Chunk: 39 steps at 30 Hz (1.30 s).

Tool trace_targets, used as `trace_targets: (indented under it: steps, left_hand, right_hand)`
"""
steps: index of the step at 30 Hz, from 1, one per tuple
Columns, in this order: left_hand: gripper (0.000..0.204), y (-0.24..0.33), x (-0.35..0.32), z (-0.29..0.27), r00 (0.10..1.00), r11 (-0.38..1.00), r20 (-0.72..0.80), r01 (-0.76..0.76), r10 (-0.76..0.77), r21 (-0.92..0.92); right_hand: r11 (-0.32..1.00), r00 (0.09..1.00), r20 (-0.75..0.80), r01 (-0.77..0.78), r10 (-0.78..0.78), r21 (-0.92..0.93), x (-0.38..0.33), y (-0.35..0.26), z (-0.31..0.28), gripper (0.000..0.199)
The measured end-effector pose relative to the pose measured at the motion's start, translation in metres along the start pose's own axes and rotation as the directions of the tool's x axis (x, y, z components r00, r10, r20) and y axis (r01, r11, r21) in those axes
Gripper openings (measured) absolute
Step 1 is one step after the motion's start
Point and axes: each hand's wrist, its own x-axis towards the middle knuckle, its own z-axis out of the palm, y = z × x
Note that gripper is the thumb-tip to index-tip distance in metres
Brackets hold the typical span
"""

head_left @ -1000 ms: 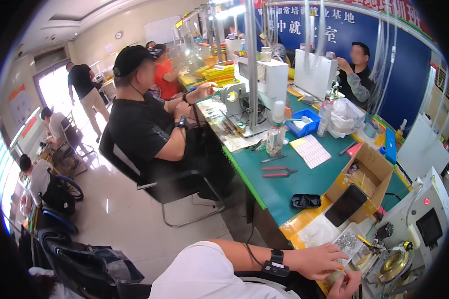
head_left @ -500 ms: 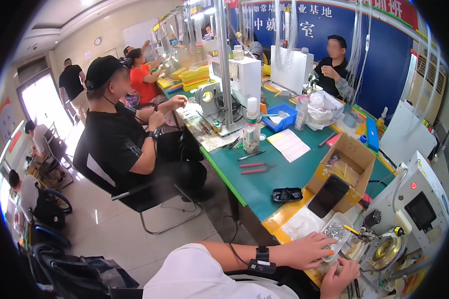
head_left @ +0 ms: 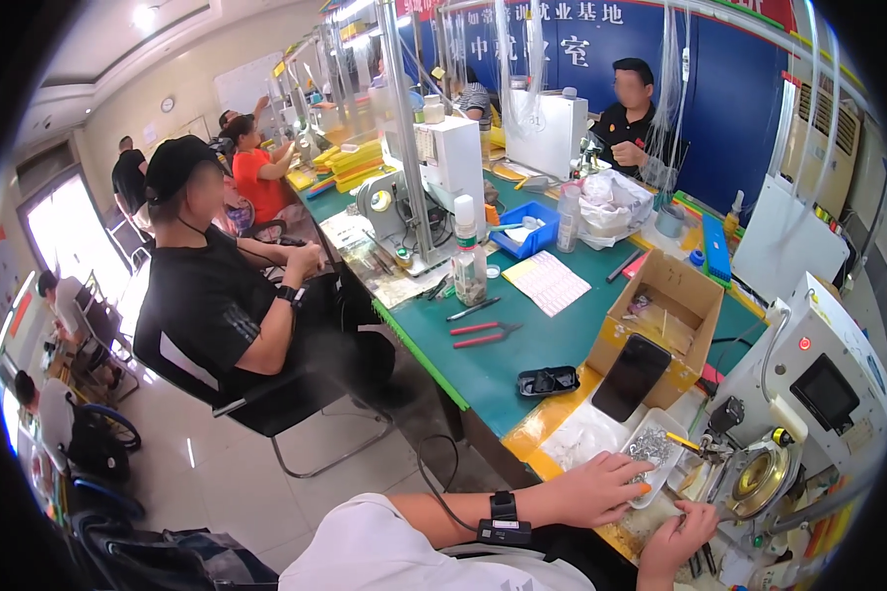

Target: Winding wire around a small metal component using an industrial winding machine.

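My left hand (head_left: pixel 598 490) reaches over the near side of a white plastic tray (head_left: pixel 668 463) of small silvery metal parts (head_left: pixel 650 445). Its fingers are stretched out toward the parts, and an orange cover or object shows at one fingertip. Close by on the right, my right hand (head_left: pixel 682 537) is closed, thumb and fingers brought together; what they hold, if anything, is too small to make out. Just beyond it stands a bench machine with a round brass-coloured dish (head_left: pixel 762 477). A yellow stick-like part (head_left: pixel 682 442) points over the tray.
Behind the tray lie a black phone (head_left: pixel 631 377) and an open cardboard box (head_left: pixel 665 325). Red-handled pliers (head_left: pixel 485 333), a black case (head_left: pixel 548 381) and a blue bin (head_left: pixel 524 229) rest on the green mat. A white machine (head_left: pixel 808 369) rises at right; a seated co-worker (head_left: pixel 217 266) is at left.
The whole view has shifted slightly, with the scene sliding left. My hands stay by the tray with little movement. The seated co-worker's raised hand has come down to the other one.
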Motion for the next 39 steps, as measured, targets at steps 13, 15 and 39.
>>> trace_targets:
  steps: [13,15,39]
  left_hand:
    - [0.042,0.007,-0.006,0.007,0.997,0.998,-0.058,-0.056,0.056,-0.001]
    - [0.043,0.002,-0.003,0.007,0.996,0.996,-0.027,-0.085,0.084,-0.026]
    - [0.024,0.114,0.128,-0.035,0.911,-0.009,-0.120,-0.135,-0.396,-0.991]
  right_hand:
    - [0.963,0.966,0.042,0.258,-0.255,-0.081,-0.009,-0.001,-0.013,0.017]
    - [0.975,0.975,0.007,0.221,-0.221,-0.025,-0.017,0.000,-0.010,0.018]
    - [0.539,0.933,0.245,-0.067,-0.265,0.840,-0.056,-0.081,-0.057,0.045]
